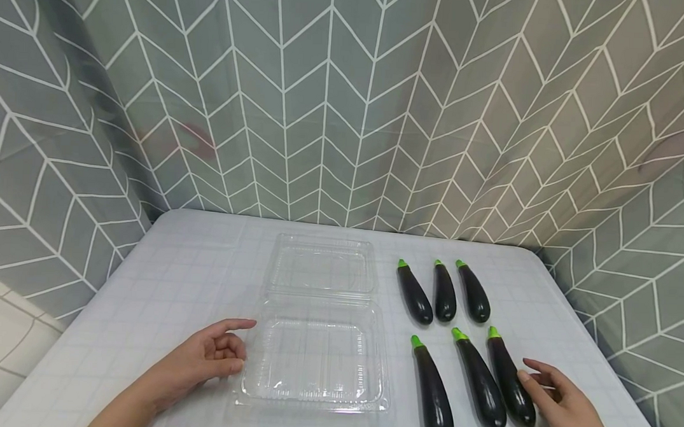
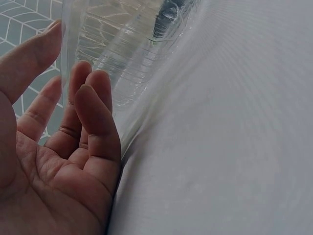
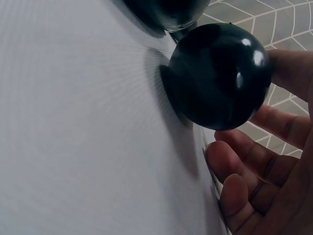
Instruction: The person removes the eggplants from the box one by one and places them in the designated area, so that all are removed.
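A clear plastic clamshell container (image 1: 316, 400) lies with its lid (image 1: 325, 239) folded back, away from me. My left hand (image 1: 206, 354) is at its left edge, fingers loosely bent and nothing gripped; in the left wrist view the fingertips (image 2: 93, 78) overlap the container's side (image 2: 122, 63). On the right, several dark eggplants with green stem ends lie in two rows. Beside the rightmost eggplant (image 1: 512, 383) of the near row is my right hand (image 1: 565, 405), its thumb right at the skin and its fingers not wrapped round it. The rounded end of that eggplant (image 3: 220, 78) fills the right wrist view's middle.
In the near row lie two more eggplants, a left one (image 1: 434, 396) and a middle one (image 1: 482, 382). The far row holds eggplants (image 1: 444, 294) too. A white cloth covers the table (image 1: 196, 277); a grey chevron-patterned curtain (image 1: 346, 112) stands behind and at both sides.
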Demonstrator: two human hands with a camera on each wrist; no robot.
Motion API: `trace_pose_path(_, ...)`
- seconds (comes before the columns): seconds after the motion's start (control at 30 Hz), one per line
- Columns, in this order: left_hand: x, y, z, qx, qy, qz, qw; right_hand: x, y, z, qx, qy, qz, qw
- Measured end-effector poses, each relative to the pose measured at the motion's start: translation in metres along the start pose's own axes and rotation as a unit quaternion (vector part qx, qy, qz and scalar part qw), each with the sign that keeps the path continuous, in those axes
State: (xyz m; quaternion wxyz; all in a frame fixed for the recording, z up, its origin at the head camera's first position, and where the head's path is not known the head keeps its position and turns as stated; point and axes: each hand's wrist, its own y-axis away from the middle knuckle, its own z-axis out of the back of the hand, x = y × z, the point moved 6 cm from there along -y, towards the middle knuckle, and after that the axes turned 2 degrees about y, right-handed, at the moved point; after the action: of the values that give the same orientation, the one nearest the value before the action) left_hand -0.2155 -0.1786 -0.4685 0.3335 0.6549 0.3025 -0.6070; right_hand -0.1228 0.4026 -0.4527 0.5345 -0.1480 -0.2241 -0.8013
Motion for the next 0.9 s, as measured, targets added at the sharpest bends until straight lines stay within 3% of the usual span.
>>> trace_pose_path(0.23,0.001,0.001,0.000,0.001,-0.003,-0.007,1.0000,-0.001,-0.001,-0.001,0.007,-0.006,-0.003,1.0000)
trace_pose_path(0.47,0.005,0.003,0.002,-0.016,-0.013,0.022,0.9995,0.001,0.001,-0.002,0.010,-0.006,-0.001,0.9999)
trace_pose_path(0.63,0.005,0.005,0.002,-0.011,-0.017,0.016,0.9997,0.000,-0.001,-0.003,0.009,-0.010,0.009,0.9999)
trace_pose_path(0.73,0.002,0.005,0.003,0.006,-0.025,-0.001,0.9997,-0.003,-0.005,-0.002,0.017,-0.051,-0.003,0.9986)
trace_pose_path(0.8,0.000,0.003,0.009,0.010,-0.040,-0.001,0.9991,-0.007,-0.010,-0.001,0.024,-0.106,-0.023,0.9938)
trace_pose_path(0.9,-0.003,-0.004,0.028,-0.015,-0.075,0.028,0.9967,-0.009,-0.019,0.008,0.014,-0.162,-0.027,0.9863)
